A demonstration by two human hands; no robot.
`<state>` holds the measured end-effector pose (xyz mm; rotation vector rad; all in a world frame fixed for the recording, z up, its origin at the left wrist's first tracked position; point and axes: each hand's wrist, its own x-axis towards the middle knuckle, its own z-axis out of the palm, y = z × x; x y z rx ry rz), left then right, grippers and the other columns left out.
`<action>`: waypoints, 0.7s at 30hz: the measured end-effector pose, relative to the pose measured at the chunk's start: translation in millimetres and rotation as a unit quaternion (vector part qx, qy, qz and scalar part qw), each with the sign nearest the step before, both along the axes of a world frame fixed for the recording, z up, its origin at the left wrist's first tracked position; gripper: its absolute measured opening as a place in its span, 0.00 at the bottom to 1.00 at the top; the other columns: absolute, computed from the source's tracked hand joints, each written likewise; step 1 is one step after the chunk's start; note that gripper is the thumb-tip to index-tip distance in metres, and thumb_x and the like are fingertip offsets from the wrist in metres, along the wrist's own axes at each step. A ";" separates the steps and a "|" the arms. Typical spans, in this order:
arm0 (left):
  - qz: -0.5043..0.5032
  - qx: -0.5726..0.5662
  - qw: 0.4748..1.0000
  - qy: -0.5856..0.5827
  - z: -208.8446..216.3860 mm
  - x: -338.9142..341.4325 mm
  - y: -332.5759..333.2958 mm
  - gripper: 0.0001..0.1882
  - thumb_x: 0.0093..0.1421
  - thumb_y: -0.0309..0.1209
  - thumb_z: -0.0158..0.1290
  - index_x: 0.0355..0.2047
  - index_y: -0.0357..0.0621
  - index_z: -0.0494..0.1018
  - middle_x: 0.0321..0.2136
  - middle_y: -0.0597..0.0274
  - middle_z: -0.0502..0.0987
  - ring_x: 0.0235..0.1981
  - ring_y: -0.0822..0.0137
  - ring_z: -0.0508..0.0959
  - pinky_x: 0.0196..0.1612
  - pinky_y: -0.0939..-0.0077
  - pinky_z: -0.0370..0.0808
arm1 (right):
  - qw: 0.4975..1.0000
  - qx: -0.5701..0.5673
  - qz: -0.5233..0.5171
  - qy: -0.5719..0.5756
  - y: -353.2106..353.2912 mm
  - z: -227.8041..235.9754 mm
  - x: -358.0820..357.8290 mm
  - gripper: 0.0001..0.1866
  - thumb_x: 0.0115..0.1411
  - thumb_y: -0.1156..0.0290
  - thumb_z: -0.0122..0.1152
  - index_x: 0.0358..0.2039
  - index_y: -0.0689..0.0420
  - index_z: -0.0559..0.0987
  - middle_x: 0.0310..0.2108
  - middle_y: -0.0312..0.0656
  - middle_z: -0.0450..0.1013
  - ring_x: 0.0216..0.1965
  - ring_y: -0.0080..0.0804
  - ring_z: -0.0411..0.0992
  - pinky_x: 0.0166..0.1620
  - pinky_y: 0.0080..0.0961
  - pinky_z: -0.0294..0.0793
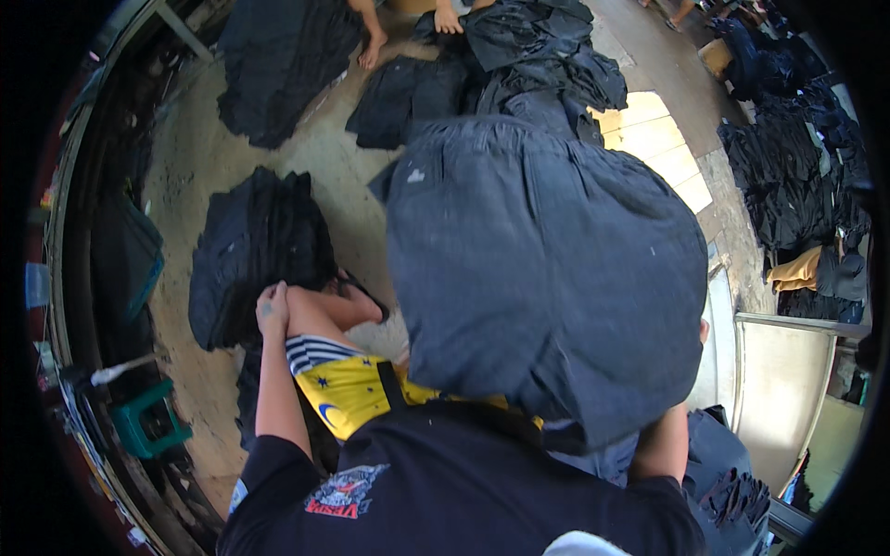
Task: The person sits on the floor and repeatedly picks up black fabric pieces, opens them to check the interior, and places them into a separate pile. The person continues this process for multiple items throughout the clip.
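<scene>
So from where I'm standing, this person's got a big dark elastic-waist garment (547,250) spread up in front of them, over the lap. Right hand (705,331) is mostly behind it, just a bit of skin at the edge, so can't tell how it's gripping. Left hand (271,310) is draped on the knee beside a dark clothes pile (260,246); can't tell if it's open or closed. Container-wise, there's maybe a pale bluish tub (37,284) way off left, contents too small to make out. Up top, a co-worker's hand (448,18) is on more loose dark clothes (528,56).
</scene>
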<state>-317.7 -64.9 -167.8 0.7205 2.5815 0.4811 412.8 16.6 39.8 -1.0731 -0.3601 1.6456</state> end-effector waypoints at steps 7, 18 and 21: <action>-0.158 0.285 0.944 0.049 35.9 74.7 25.5 0.19 0.72 0.41 0.58 0.53 0.38 0.83 0.53 0.43 0.84 0.56 0.46 0.83 0.62 0.61 0.77 | 0.819 -0.038 0.407 -0.404 25.4 -76.3 68.5 0.44 0.59 0.58 0.75 0.69 0.71 0.70 0.62 0.51 0.77 0.61 0.41 0.76 0.67 0.38 0.73; -0.485 0.055 0.834 -0.257 80.4 288.4 122.0 0.50 0.63 0.66 0.60 0.66 0.29 0.71 0.64 0.33 0.75 0.67 0.40 0.75 0.70 0.55 0.70 | 0.323 0.051 0.349 -0.878 62.2 -23.5 -23.6 0.38 0.57 0.64 0.80 0.64 0.68 0.75 0.54 0.59 0.80 0.59 0.53 0.78 0.63 0.43 0.77; -0.464 0.235 0.849 -0.099 100.8 312.1 109.7 0.33 0.61 0.52 0.66 0.60 0.47 0.78 0.50 0.49 0.80 0.56 0.44 0.79 0.63 0.52 0.73 | 0.718 0.076 0.246 -0.647 63.6 0.1 -84.5 0.32 0.69 0.57 0.72 0.65 0.65 0.74 0.47 0.53 0.82 0.39 0.39 0.85 0.41 0.33 0.86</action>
